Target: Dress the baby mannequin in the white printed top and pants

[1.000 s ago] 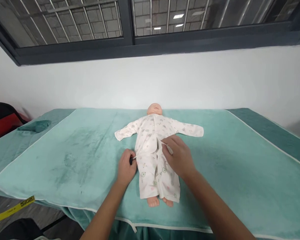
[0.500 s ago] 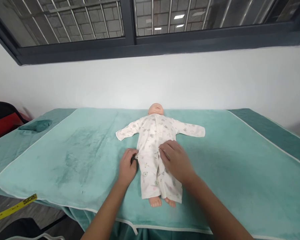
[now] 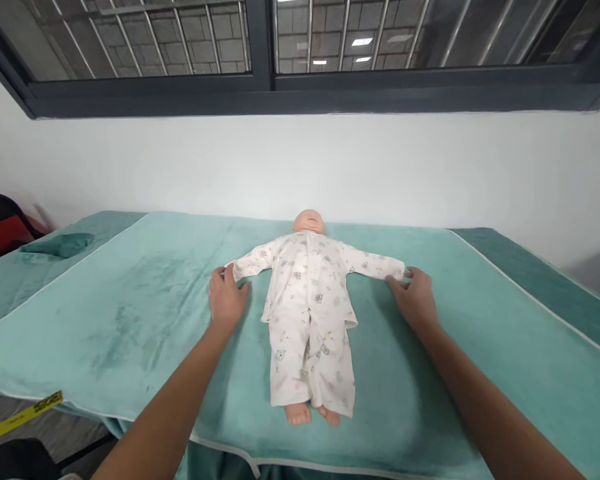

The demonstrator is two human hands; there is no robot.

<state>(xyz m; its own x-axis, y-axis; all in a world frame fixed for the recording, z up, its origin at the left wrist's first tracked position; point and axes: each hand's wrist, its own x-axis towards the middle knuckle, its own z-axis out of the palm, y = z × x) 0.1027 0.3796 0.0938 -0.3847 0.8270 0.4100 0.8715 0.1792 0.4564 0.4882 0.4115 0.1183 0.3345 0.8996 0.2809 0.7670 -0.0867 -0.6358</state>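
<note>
A baby doll point(image 3: 309, 221) lies on its back on a teal towel point(image 3: 145, 300), dressed in a white printed romper point(image 3: 307, 313) with both sleeves spread out. Its bare feet point(image 3: 313, 414) point toward me. My left hand point(image 3: 226, 295) lies flat on the towel with fingers apart, touching the cuff of the sleeve on the left. At the cuff of the other sleeve my right hand point(image 3: 416, 297) rests with its fingers stretched out. Neither hand holds anything.
The towel covers a table with a darker teal sheet point(image 3: 530, 260) under it, against a white wall below a dark-framed window. A folded teal cloth point(image 3: 57, 245) lies at far left beside a red and black object point(image 3: 0, 230). Yellow tape point(image 3: 20, 417) shows low left.
Both hands left the romper's waist and moved outward and away from me to the sleeve cuffs. The left hand's pinch has opened. The romper front now lies closed and smooth.
</note>
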